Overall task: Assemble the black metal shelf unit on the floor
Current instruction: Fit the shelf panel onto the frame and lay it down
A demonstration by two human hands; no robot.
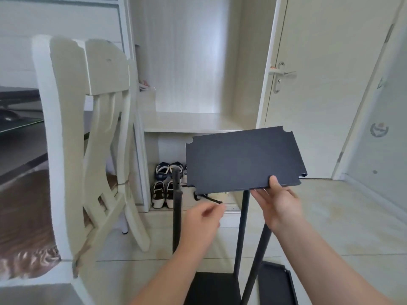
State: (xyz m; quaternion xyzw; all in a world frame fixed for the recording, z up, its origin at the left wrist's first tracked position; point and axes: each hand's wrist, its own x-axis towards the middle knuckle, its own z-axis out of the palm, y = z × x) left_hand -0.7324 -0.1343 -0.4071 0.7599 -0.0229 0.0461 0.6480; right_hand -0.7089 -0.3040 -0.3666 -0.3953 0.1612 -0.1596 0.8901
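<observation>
Presently your right hand (278,205) pinches the shelf panel (242,159) by its near edge, above the poles (177,205); your left hand (201,223) is loosely curled, empty. Stiff, likely light, slick metal: grip both edges.

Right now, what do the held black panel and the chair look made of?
The panel: likely thin sheet metal, matte black coating; folded edge, punched corner notches. The chair: probably wood, cream paint, chipped at edges.
</observation>
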